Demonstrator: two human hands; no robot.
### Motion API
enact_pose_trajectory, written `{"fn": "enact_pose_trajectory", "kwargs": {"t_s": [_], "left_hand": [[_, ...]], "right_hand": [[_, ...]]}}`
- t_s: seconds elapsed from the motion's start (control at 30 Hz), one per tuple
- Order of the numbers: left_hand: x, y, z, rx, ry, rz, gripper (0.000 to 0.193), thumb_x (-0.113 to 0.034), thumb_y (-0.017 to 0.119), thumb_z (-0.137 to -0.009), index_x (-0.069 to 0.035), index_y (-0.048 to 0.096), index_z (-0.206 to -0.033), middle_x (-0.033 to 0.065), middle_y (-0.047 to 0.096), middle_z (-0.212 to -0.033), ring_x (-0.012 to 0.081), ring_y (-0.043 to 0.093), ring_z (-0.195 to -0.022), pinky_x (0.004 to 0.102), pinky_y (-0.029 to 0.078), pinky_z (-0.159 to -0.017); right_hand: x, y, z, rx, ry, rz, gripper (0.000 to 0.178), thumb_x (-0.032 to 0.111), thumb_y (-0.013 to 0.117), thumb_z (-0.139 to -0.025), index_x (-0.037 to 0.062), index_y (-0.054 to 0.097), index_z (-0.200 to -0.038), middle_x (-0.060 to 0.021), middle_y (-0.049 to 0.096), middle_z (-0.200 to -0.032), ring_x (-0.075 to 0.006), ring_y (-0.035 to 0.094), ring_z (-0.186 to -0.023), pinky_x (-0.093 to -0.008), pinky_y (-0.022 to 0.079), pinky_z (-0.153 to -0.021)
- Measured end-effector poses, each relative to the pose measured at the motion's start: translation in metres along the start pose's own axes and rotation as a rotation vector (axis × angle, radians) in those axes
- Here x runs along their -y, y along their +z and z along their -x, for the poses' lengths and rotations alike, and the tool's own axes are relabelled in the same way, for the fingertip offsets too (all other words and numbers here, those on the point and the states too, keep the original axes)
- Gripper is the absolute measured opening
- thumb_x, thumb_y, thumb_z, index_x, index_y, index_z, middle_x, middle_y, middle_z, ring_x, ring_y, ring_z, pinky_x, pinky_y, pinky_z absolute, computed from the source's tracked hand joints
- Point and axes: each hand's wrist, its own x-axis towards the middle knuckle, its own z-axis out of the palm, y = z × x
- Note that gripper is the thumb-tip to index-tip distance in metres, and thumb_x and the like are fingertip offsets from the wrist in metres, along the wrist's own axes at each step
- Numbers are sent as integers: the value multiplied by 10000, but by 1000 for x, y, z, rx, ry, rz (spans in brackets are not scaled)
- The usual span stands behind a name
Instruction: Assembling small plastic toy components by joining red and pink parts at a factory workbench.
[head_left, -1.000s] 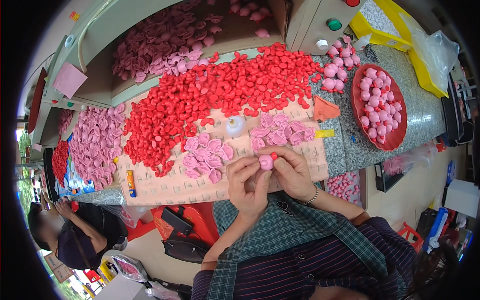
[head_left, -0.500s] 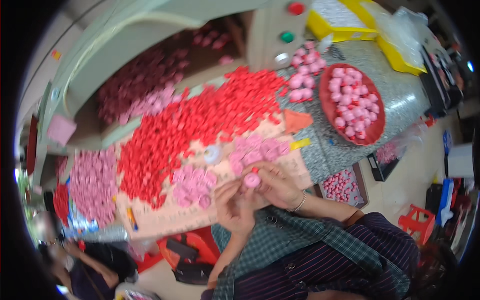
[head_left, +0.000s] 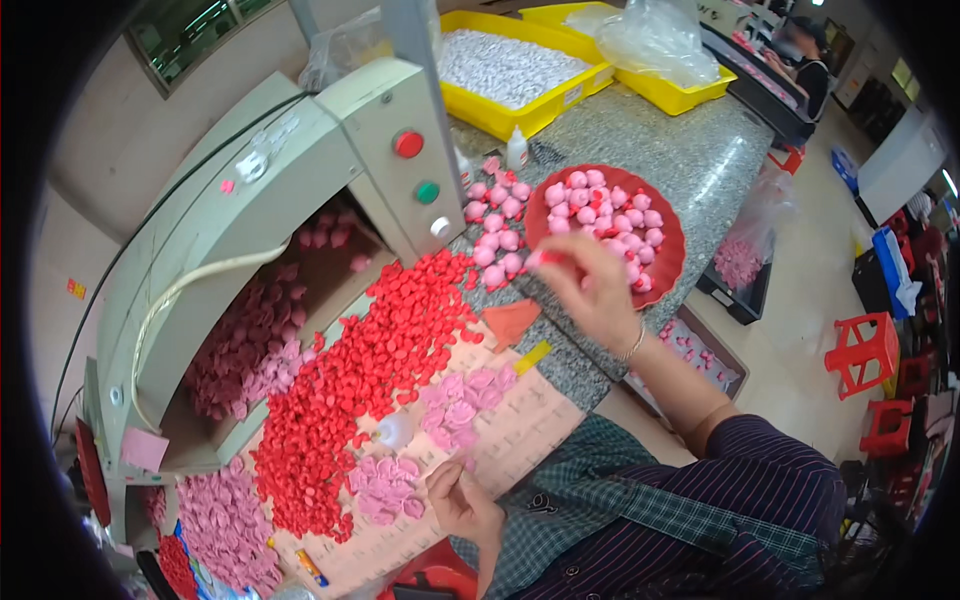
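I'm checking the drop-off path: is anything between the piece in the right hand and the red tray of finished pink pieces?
Nothing visible. The right hand holds a small pink-and-red piece in its fingertip grip right at the near rim of the red tray. Loose pink pieces lie beside the tray on the stone counter, not in the path.

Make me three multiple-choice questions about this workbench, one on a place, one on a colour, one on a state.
1. Where is the right hand?
A at the red tray
B on the yellow bin
C in the lap

2. What colour is the upper button on the machine?
A green
B red
C blue

3. How is the left hand?
A flat and spread
B fingers curled, near the pink petals
C gripping the glue bottle

A: it reaches to the red tray rim.
B: red sits above green.
B: fingers bent beside the pink petals.
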Motion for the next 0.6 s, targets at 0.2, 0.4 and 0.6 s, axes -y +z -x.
{"fn": "enact_pose_trajectory", "kwargs": {"t_s": [0.2, 0.4, 0.6], "left_hand": [[0, 6, -6, -9, 21, -35, 166, 112, 553, -864, 51, 578, -1017, 176, 591, -1031, 243, 591, -965, 341, 482, -888], [1, -1, -5, 58, 63, -49, 131, 60, 555, -913, 37, 556, -1042, 160, 582, -1028, 216, 577, -970, 330, 485, -886], [1, -5, -4, 73, 66, -76, 130, 49, 567, -917, 36, 558, -1046, 161, 579, -1037, 212, 579, -966, 328, 485, -889]], "right_hand": [[-32, -16, -30, 43, -244, 474, 273, 85, 703, -785, 10, 641, -1040, -161, 649, -1067, -348, 591, -1042, -429, 450, -917], [11, 21, 11, -44, -312, 117, 223, -64, 667, -748, -12, 650, -965, -155, 646, -992, -330, 594, -968, -386, 471, -850], [41, 49, 73, 176, -310, -75, 204, -51, 688, -730, -23, 656, -930, -141, 656, -927, -327, 615, -867, -388, 499, -791]]}}
